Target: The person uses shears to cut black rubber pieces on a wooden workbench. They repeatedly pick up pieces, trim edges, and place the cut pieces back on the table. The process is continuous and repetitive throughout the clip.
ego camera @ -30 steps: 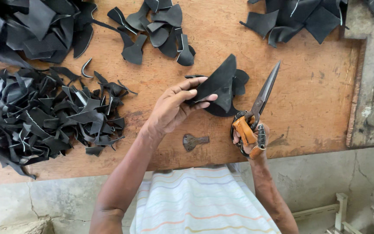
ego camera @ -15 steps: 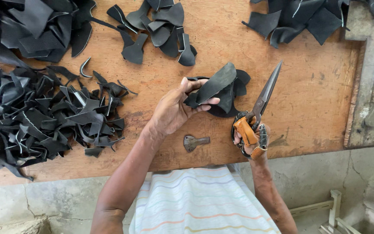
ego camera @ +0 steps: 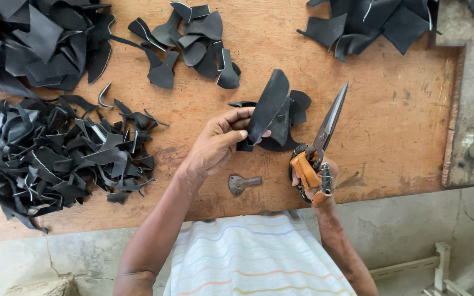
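Note:
My left hand (ego camera: pixel 218 143) pinches a black leather piece (ego camera: pixel 267 107) by its lower end and tilts it upright above a few more black pieces (ego camera: pixel 294 118) lying on the wooden board (ego camera: pixel 390 126). My right hand (ego camera: pixel 312 176) grips the orange-wrapped handles of large metal shears (ego camera: pixel 325 134). Their blades are closed and point up and to the right, just right of the held piece. A small grey metal piece (ego camera: pixel 241 183) lies on the board between my wrists.
A big heap of black offcuts (ego camera: pixel 56 159) covers the left side. More black pieces lie at the top left (ego camera: pixel 45 44), top middle (ego camera: pixel 193 41) and top right (ego camera: pixel 379 22). A concrete ledge (ego camera: pixel 473 109) borders the board's right edge.
My left hand has lifted the black piece off the small pile and turned it from flat to upright. The shears have stayed almost still.

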